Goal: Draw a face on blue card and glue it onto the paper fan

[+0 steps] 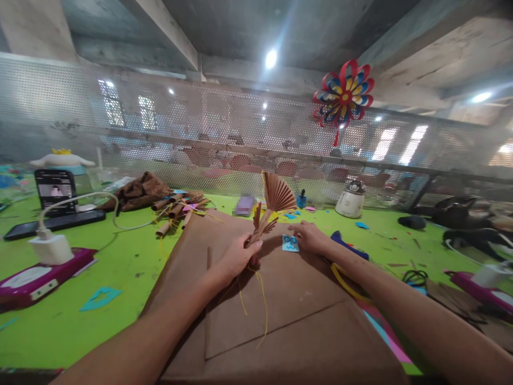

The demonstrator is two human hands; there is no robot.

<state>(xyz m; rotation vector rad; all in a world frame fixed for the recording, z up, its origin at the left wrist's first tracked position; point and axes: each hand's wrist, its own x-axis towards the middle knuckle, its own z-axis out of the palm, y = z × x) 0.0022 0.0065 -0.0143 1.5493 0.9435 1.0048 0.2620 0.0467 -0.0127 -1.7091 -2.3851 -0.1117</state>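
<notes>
left hand [236, 258] grips the stem of a brown pleated paper fan [276, 195], held upright over brown cardboard [280, 299] on the green desk [120, 267]. right hand [308, 237] rests flat, fingers touching a small blue paper piece [290, 243].

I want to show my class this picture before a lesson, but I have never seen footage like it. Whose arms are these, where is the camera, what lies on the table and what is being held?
There is no machine here. The single picture comes from a camera worn on a person's head, looking forward and down, so the two bare arms are that person's own.

The left hand pinches a brown pleated paper fan by its stem, with yellow string hanging below. The right hand rests its fingers by a small blue paper piece.

Both hands work over brown cardboard sheets on a green table. Further left lie rolled brown paper tubes, a phone and a white charger. A colourful paper pinwheel hangs on the mesh screen behind.
</notes>
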